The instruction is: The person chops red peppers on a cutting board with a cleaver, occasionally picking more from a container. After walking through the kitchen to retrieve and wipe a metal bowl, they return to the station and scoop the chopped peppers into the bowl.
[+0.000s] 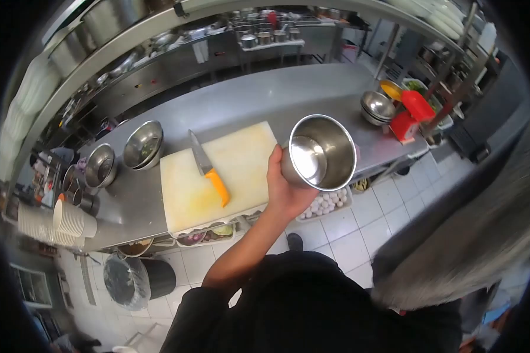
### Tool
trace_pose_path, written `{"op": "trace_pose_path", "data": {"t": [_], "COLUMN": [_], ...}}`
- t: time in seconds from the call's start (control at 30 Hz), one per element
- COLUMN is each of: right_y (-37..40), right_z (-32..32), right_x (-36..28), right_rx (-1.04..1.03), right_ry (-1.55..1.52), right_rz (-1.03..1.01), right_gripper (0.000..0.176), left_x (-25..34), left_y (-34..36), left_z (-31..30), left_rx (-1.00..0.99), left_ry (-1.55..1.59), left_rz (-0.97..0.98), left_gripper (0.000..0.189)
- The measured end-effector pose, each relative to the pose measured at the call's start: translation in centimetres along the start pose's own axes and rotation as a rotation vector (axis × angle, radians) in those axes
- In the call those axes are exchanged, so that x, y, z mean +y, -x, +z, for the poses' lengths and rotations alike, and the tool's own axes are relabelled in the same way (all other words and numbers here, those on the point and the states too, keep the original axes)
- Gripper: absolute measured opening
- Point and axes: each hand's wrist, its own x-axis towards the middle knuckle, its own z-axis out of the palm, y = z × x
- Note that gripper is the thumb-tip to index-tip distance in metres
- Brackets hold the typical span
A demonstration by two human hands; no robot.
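Note:
My left hand (288, 197) is wrapped round the side of an empty-looking metal container (327, 156), tilted so that its shiny inside shows. The container is over the front edge of the steel counter (312, 82). Left of it a white cutting board (247, 147) lies on the counter, and a knife with an orange handle (218, 187) rests on the board. My right hand does not show.
Metal bowls (143, 145) and stacked paper cups (73, 219) stand at the left. At the right are more bowls (378, 107) and a red scale (409, 117). A black bin (159, 277) stands below; blurred grey material (465, 247) fills the lower right.

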Motion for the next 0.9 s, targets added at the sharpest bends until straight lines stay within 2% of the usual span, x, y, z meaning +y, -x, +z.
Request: {"op": "trace_pose_path", "data": {"t": [0.1, 0.17, 0.27, 0.3, 0.33, 0.37, 0.4, 0.43, 0.47, 0.5, 0.53, 0.57, 0.6, 0.63, 0.67, 0.7, 0.73, 0.77, 0.83, 0.87, 0.9], "right_y": [5.7, 7.5, 8.9, 10.8, 12.8, 14.7, 17.1, 19.0, 19.9, 20.1, 19.9, 19.8, 19.7, 19.6, 19.5, 19.3, 19.0, 19.3, 18.2, 16.9, 16.8], "right_z": [-3.7, -5.4, -6.8, -8.0, -9.6, -10.8, -12.4, -13.7, -15.1, -16.1, -16.6, -17.2, -17.9, -18.5, -19.3, -20.0, -20.8, -22.0, -22.4, -23.1, -23.6], "right_x": [-4.8, -6.8, -8.6, -9.7, -10.6, -12.5, -13.6, -13.7, -13.9, -13.8, -13.7, -14.0, -14.1, -13.1, -11.8, -10.9, -10.9, -10.0, -9.0, -8.1, -7.2], "right_rx": [-0.097, -0.111, -0.168, -0.351, -0.709, -1.086, -1.333, -1.457, -1.39, -1.287, -1.273, -1.244, -1.212, -1.197, -1.576, -1.862, -2.098, -2.085, -2.425, -2.517, -2.523], "right_ry": [0.02, 0.03, 0.087, 0.103, 0.235, 0.102, -0.017, -0.169, -0.287, -0.416, -0.407, -0.501, -0.596, -0.587, -0.516, -0.411, -0.323, -0.311, -0.088, 0.091, 0.079], "right_rz": [0.252, 0.338, 0.301, 0.289, 0.107, 0.44, 0.751, 0.968, 1.363, 1.747, 1.738, 1.776, 1.812, 1.804, 1.299, 0.746, 0.785, 0.794, 0.604, 0.254, 0.27], "right_gripper": [0.02, 0.019, 0.02, 0.019, 0.016, 0.014, 0.014, 0.026, 0.03, 0.035, 0.035, 0.04, 0.045, 0.045, 0.049, 0.053, 0.058, 0.058, 0.057, 0.056, 0.056], "left_x": [-2.0, -2.9, -3.2, -3.0, -2.9, -2.7, -2.5, -2.3, -2.4, -2.6, -2.8, -2.8, -2.9, -3.1, -3.4, -3.9, -4.4, -5.0, -5.4, -5.2, -5.1], "left_y": [0.7, 1.7, 2.5, 2.8, 2.9, 3.3, 3.2, 2.9, 3.5, 4.1, 4.2, 4.2, 4.2, 3.7, 3.3, 2.9, 2.5, 2.2, 1.3, 0.6, 0.2], "left_z": [0.1, 0.2, 0.5, 0.5, 0.7, 1.0, -1.1, -3.4, -2.8, -1.5, -0.8, -0.7, -0.6, -0.3, -0.4, -0.6, -0.8, -1.1, -0.8, -0.3, 0.4], "left_rx": [-0.006, 0.002, 0.001, -0.006, -0.021, 0.071, -0.138, -0.338, -0.352, -0.206, -0.054, -0.056, -0.055, -0.064, -0.037, -0.047, -0.037, -0.021, -0.007, 0.098, 0.21], "left_ry": [0.005, 0.004, 0.007, -0.001, -0.011, -0.124, -0.09, -0.048, -0.053, -0.281, -0.509, -0.516, -0.536, -0.554, -0.605, -0.613, -0.589, -0.563, -0.624, -0.65, -0.668], "left_rz": [-0.034, -0.065, -0.072, -0.05, -0.038, 0.008, -0.007, -0.02, -0.043, 0.008, 0.061, 0.041, -0.066, -0.165, -0.191, -0.206, -0.296, -0.387, -0.442, -0.542, -0.635], "left_gripper": [0.061, 0.062, 0.062, 0.062, 0.061, 0.06, 0.059, 0.058, 0.058, 0.059, 0.062, 0.062, 0.062, 0.062, 0.059, 0.059, 0.058, 0.057, 0.055, 0.056, 0.057]}}
